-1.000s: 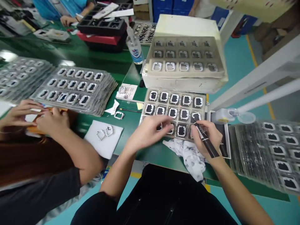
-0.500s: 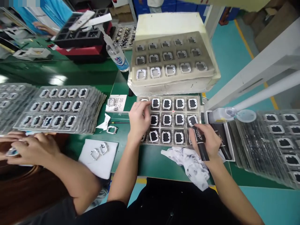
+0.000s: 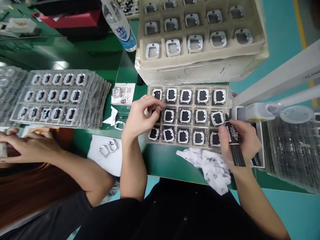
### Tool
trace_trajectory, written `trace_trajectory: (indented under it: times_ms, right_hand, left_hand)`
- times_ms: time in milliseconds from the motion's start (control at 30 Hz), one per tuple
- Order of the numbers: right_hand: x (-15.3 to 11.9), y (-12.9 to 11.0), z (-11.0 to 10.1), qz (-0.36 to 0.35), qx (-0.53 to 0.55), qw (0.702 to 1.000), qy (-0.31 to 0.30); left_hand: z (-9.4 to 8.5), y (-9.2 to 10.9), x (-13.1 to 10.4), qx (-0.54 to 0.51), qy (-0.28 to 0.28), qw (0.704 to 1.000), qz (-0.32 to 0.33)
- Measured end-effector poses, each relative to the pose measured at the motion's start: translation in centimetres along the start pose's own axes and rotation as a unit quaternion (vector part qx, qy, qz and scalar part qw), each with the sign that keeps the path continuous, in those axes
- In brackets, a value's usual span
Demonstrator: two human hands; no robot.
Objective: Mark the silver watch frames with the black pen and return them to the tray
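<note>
A clear plastic tray [image 3: 178,106] of white square frames with black centres lies on the green table in front of me. My left hand [image 3: 141,116] hovers over the tray's left edge, its thumb and forefinger bent towards each other over a frame in the middle row; nothing shows between them. A black marker [image 3: 234,143] is held in my right hand [image 3: 243,141], beside the tray's right edge. The marker's upper end is near a slightly tilted white frame [image 3: 217,118] in the right column. Below the tray lies a crumpled spotted white cloth [image 3: 215,170].
A foam box [image 3: 200,68] bearing another tray stands behind. Stacked trays [image 3: 100,100] are at left, more [image 3: 295,150] at right. A co-worker's hands [image 3: 35,146] work at left, beside a white pad [image 3: 93,150] with two frames. Bottles [image 3: 122,30] stand behind.
The view has shifted closer to the tray. My right hand with the marker has drawn slightly away from the tilted frame, and my left hand's thumb and forefinger are now more apart.
</note>
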State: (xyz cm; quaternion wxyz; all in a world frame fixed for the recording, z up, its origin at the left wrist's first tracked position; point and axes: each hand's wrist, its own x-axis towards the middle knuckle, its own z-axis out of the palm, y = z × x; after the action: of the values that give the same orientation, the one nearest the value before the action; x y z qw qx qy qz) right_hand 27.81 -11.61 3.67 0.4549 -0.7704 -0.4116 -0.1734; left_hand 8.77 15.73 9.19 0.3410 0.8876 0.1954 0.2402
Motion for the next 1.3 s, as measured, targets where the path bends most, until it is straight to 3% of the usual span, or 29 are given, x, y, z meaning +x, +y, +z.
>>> trace_trajectory:
  times_ms: [133,333,467,633,767,900,1033,1300]
  right_hand:
    - [-0.1,0.0,0.0,0.008,-0.001,1.0,0.021]
    - [-0.1,0.1,0.0,0.007,0.028,0.999,0.027]
    - [0.0,-0.4,-0.3,0.033,0.052,0.998,0.031]
    - [0.5,-1.3,-0.6,0.109,0.097,0.989,0.027]
    - [0.7,-1.0,-0.5,0.116,0.132,0.984,0.044]
    - [0.5,-0.5,-0.2,0.116,0.129,0.984,0.041]
    - [0.6,-0.6,-0.3,0.125,0.138,0.982,0.03]
    - [0.6,-0.5,-0.4,0.122,0.14,0.982,0.034]
  left_hand:
    - [0.3,1.8,-0.2,-0.025,-0.062,0.997,0.025]
    - [4.7,4.9,-0.7,0.003,-0.146,0.981,0.124]
    - [6.8,5.7,-1.0,-0.004,-0.135,0.979,0.154]
    - [8.0,6.2,-1.2,-0.088,-0.09,0.978,0.168]
    - [7.1,4.7,-0.8,-0.024,-0.004,0.992,0.121]
    - [4.2,1.7,-0.1,0.067,0.078,0.993,0.055]
    - [2.2,-0.4,0.0,0.115,0.036,0.992,0.043]
    - [2.4,-0.9,-0.2,0.132,-0.048,0.989,0.044]
